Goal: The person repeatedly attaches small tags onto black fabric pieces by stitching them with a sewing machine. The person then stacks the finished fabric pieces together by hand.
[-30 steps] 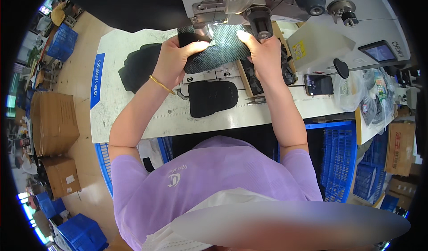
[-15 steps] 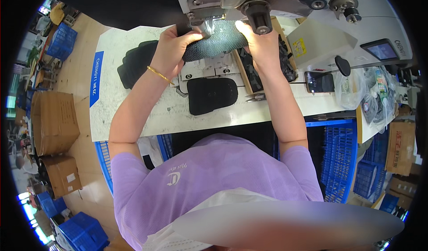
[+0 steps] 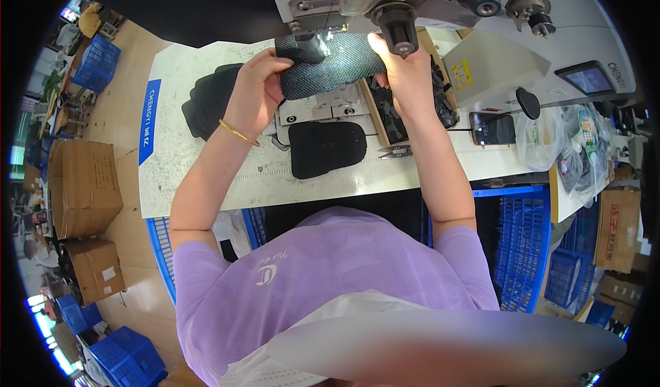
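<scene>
A dark, mesh-textured fabric piece [image 3: 330, 74] is lifted under the head of a sewing machine [image 3: 330, 8], brightly lit in its upper part. My left hand [image 3: 262, 83] is closed at the piece's left edge, with the thumb at that edge and the fingertips hidden. My right hand [image 3: 405, 77] pinches its right end, thumb on top, beside a dark machine knob [image 3: 399, 33]. On the white table [image 3: 220, 180] nearer me lies a flat black fabric piece [image 3: 328, 147]. Left of my left wrist is a stack of black pieces [image 3: 210, 101].
Right of the fabric stands an open cardboard box [image 3: 383, 122] of small dark parts. Small thread snips [image 3: 397, 152] lie beside it. Farther right are a phone [image 3: 492, 128], a plastic bag [image 3: 540, 139] and the machine's screen [image 3: 586, 77]. Blue crates [image 3: 522, 249] stand below the table edge.
My left hand has shifted left and a little down, its thumb drawn back from the fabric's face. More of the fabric's upper left now shows. My right hand stays nearly in place.
</scene>
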Motion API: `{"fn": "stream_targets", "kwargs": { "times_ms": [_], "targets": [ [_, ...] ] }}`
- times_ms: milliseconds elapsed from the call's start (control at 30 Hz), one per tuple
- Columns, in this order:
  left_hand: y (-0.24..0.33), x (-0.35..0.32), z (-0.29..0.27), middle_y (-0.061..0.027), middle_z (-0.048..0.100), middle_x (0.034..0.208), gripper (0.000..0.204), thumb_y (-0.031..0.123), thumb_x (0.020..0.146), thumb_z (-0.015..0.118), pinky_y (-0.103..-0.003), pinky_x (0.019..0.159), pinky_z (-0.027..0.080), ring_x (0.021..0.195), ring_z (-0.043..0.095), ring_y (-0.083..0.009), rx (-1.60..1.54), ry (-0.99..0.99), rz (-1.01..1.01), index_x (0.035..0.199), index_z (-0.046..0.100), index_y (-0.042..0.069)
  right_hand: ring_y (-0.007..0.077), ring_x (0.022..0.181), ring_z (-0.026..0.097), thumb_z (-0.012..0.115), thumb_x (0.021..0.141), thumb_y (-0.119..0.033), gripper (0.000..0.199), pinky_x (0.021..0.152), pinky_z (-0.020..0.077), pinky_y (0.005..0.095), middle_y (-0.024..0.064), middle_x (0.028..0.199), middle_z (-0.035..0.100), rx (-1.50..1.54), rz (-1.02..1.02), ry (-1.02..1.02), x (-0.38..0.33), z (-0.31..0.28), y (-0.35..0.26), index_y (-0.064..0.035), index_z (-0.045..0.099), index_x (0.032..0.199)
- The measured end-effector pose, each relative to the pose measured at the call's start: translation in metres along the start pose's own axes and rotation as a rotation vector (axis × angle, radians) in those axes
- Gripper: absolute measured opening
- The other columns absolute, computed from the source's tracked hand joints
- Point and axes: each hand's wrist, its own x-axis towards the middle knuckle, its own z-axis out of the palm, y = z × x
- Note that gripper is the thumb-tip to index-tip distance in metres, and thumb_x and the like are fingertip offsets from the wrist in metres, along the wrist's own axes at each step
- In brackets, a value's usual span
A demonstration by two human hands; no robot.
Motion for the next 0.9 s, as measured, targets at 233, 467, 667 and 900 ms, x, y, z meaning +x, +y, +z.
{"fn": "stream_targets", "kwargs": {
  "times_ms": [233, 467, 667, 900],
  "targets": [
    [-0.004, 0.001, 0.011, -0.0103, 0.063, 0.100, 0.023, -0.004, 0.082, 0.058, -0.030, 0.084, 0.053, 0.090, 0.063, -0.0175, 0.181, -0.009, -0.071, 0.104, 0.060, -0.002, 0.0032, 0.052, 0.048, 0.067, 0.082, -0.015, 0.030, 0.043, 0.0366, 0.0185, 0.0004, 0.071, 0.058, -0.171, 0.031, 0.009, -0.007, 0.001, -0.010, 0.0016, 0.059, 0.106],
    [-0.026, -0.030, -0.004, -0.0089, 0.066, 0.100, 0.022, 0.004, 0.084, 0.065, -0.032, 0.083, 0.055, 0.090, 0.064, -0.0162, 0.065, -0.103, -0.183, 0.105, 0.061, -0.001, 0.0012, 0.053, 0.048, 0.063, 0.082, -0.009, 0.023, 0.044, 0.0373, 0.0175, -0.0025, 0.073, 0.057, -0.149, 0.068, -0.072, -0.045, 0.000, -0.012, -0.0016, 0.059, 0.103],
    [-0.027, -0.026, 0.004, -0.0098, 0.067, 0.097, 0.023, 0.007, 0.084, 0.068, -0.033, 0.081, 0.056, 0.087, 0.065, -0.0162, 0.023, -0.113, -0.184, 0.104, 0.062, -0.001, 0.0006, 0.054, 0.047, 0.064, 0.083, -0.009, 0.020, 0.046, 0.0371, 0.0171, -0.0030, 0.073, 0.057, -0.086, 0.009, -0.079, -0.045, 0.000, -0.004, -0.0021, 0.059, 0.101],
    [-0.026, -0.029, 0.014, -0.0112, 0.066, 0.097, 0.026, 0.004, 0.083, 0.068, -0.033, 0.078, 0.058, 0.085, 0.067, -0.0184, 0.023, -0.115, -0.094, 0.105, 0.059, -0.005, 0.0020, 0.064, 0.052, 0.065, 0.083, -0.008, 0.022, 0.055, 0.0431, 0.0182, -0.0012, 0.079, 0.060, -0.090, -0.009, -0.089, -0.046, -0.002, -0.004, -0.0007, 0.059, 0.102]
  ]
}}
